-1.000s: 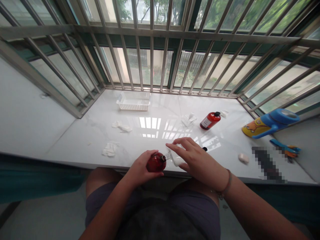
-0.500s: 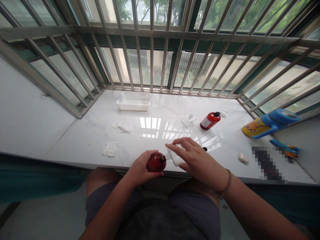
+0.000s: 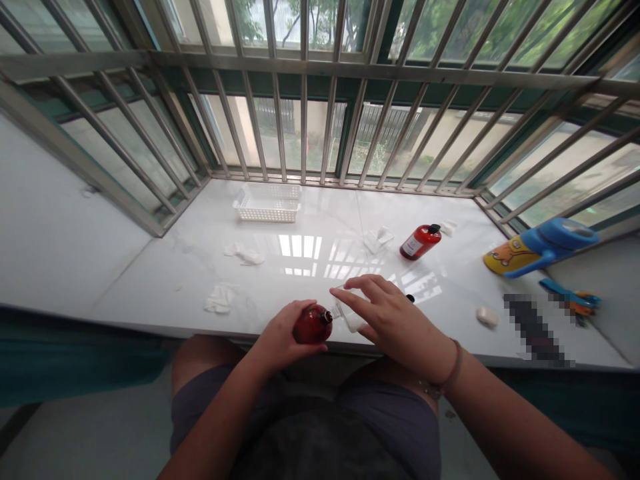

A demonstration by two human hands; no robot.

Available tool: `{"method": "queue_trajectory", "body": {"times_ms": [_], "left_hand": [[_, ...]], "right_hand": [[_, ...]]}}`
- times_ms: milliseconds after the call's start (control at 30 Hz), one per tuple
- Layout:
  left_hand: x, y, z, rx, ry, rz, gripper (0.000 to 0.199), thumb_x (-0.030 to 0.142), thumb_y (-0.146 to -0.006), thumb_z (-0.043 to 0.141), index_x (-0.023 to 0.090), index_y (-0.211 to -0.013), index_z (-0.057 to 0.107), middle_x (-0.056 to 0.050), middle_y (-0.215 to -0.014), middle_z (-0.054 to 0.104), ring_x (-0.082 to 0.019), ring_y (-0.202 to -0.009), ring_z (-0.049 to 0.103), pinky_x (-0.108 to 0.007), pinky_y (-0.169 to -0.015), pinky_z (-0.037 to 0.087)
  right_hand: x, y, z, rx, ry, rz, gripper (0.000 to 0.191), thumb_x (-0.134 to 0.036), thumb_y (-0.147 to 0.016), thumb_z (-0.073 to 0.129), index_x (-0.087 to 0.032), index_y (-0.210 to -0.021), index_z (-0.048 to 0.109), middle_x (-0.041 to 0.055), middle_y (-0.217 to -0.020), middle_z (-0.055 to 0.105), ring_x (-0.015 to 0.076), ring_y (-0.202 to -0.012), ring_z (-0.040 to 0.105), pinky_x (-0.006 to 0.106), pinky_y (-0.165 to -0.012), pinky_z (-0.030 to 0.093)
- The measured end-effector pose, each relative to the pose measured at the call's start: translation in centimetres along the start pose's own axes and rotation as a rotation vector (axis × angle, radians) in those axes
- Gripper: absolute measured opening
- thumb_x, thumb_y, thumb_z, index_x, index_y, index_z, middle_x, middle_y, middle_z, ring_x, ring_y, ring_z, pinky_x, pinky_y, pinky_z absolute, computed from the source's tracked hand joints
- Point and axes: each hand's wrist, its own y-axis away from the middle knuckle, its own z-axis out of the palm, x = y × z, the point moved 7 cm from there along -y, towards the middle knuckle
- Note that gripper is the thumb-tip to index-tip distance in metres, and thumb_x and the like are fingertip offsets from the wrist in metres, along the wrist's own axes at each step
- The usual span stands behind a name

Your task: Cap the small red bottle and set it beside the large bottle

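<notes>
My left hand [image 3: 284,339] is wrapped around a red bottle [image 3: 311,325], whose dark open neck shows without a cap. In my right hand [image 3: 383,313] is a small clear bottle [image 3: 354,319], tilted on its side with its neck toward the red bottle's mouth. The two mouths meet or nearly meet; I cannot tell whether they touch. Whitish content shows in the lower side of the clear bottle. Beyond my right hand, a black cap [image 3: 410,299] is partly visible on the counter.
A capped red bottle [image 3: 419,243] with a label stands at the back right. Crumpled tissues [image 3: 221,299] lie at left. A white basket [image 3: 269,212] sits by the barred window. On the right are a blue-and-yellow flask [image 3: 535,247], a pale bar [image 3: 487,317] and a blurred-out dark object [image 3: 537,330].
Almost nothing differs. The clear bottle in my right hand has shifted very slightly; my left hand and the red bottle hold still.
</notes>
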Motion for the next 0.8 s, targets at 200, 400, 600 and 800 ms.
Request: {"method": "queue_trajectory", "body": {"times_ms": [200, 400, 600, 800], "left_hand": [[-0.13, 0.01, 0.12, -0.004, 0.004, -0.003, 0.086, 0.045, -0.075, 0.099, 0.031, -0.149, 0.055, -0.009, -0.147, 0.066, -0.033, -0.134, 0.065, -0.048, -0.116, 0.054], [-0.13, 0.03, 0.11, 0.001, 0.002, 0.0, 0.086, 0.044, -0.076, 0.098, 0.032, -0.149, 0.055, -0.008, -0.147, 0.066, -0.032, -0.134, 0.064, -0.047, -0.116, 0.053], [-0.23, 0.01, 0.16, -0.007, 0.003, 0.002, 0.086, 0.044, -0.077, 0.098, 0.031, -0.149, 0.054, -0.008, -0.148, 0.065, -0.032, -0.135, 0.064, -0.048, -0.117, 0.052], [-0.2, -0.03, 0.11, -0.007, 0.006, 0.0, 0.086, 0.044, -0.077, 0.098, 0.031, -0.149, 0.054, -0.01, -0.148, 0.065, -0.034, -0.136, 0.063, -0.05, -0.117, 0.052]], "right_hand": [[-0.24, -0.07, -0.09, 0.015, 0.026, -0.018, 0.086, 0.002, -0.078, 0.077, -0.026, -0.157, 0.053, 0.0142, -0.144, 0.063, 0.0358, -0.13, 0.06, 0.055, -0.107, 0.058], [-0.4, 0.01, 0.03, 0.044, 0.064, -0.042, 0.084, 0.0, -0.079, 0.079, -0.024, -0.156, 0.054, 0.0141, -0.143, 0.064, 0.0352, -0.128, 0.06, 0.053, -0.104, 0.059], [-0.38, 0.01, 0.13, 0.066, 0.093, -0.056, 0.08, -0.003, -0.081, 0.077, -0.024, -0.155, 0.056, 0.0135, -0.142, 0.066, 0.0344, -0.128, 0.06, 0.051, -0.103, 0.059], [-0.38, 0.03, 0.08, 0.091, 0.111, -0.063, 0.073, -0.005, -0.085, 0.075, -0.024, -0.154, 0.058, 0.0136, -0.141, 0.067, 0.0333, -0.127, 0.06, 0.049, -0.1, 0.059]]}}
